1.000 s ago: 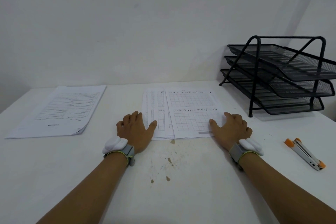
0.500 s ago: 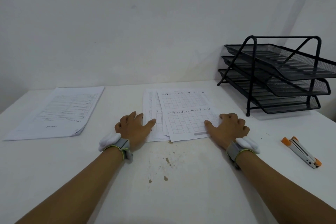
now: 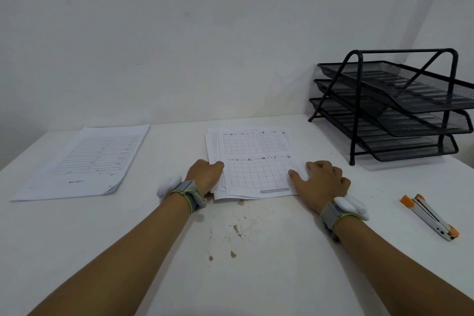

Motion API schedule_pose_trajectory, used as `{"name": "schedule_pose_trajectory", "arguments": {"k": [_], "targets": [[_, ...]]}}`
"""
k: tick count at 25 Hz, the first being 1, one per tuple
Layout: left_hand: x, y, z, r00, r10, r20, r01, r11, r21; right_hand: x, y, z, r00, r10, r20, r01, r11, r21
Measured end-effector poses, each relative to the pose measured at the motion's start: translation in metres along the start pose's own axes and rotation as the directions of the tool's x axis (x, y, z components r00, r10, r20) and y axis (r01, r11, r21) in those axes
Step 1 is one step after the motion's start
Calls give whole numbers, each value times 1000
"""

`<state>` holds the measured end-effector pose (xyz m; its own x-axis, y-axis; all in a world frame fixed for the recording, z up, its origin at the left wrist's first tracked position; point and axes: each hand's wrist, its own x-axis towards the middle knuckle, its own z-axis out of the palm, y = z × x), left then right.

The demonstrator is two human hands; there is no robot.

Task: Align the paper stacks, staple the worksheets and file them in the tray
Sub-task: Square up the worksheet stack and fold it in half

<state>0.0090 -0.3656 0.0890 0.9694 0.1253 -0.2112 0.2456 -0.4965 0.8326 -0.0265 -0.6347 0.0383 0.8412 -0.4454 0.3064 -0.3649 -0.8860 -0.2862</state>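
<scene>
A fanned stack of grid worksheets [image 3: 256,159] lies on the white table in front of me, its sheets slightly offset at the left side. My left hand [image 3: 205,174] grips the stack's left edge, with the fingers tucked out of sight under the sheets. My right hand [image 3: 324,179] holds the right edge, thumb on the top sheet and fingers curled beside it. A white and orange stapler [image 3: 431,215] lies at the right, apart from both hands. The black mesh three-tier tray [image 3: 410,120] stands at the back right.
A second stack of lined sheets [image 3: 95,159] lies at the left of the table. Brown chipped spots [image 3: 233,228] mark the tabletop between my forearms. A white wall runs close behind the table.
Both hands have moved inward and pushed the two side-by-side piles into one overlapping stack. My left hand went from flat on the table to gripping the left edge.
</scene>
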Motion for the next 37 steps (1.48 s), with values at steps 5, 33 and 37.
{"name": "schedule_pose_trajectory", "arguments": {"k": [5, 33, 37], "targets": [[8, -13, -5, 996, 77, 39, -76, 997, -9, -1, 1, -2, 999, -14, 40, 14, 1000, 12], [-18, -29, -26, 946, 280, 161, -241, 945, -223, -20, -12, -31, 976, -148, 157, 113, 971, 210], [-35, -28, -36, 933, 344, 102, -285, 884, -372, -18, -27, -57, 936, -78, 344, -214, 650, 729]]}}
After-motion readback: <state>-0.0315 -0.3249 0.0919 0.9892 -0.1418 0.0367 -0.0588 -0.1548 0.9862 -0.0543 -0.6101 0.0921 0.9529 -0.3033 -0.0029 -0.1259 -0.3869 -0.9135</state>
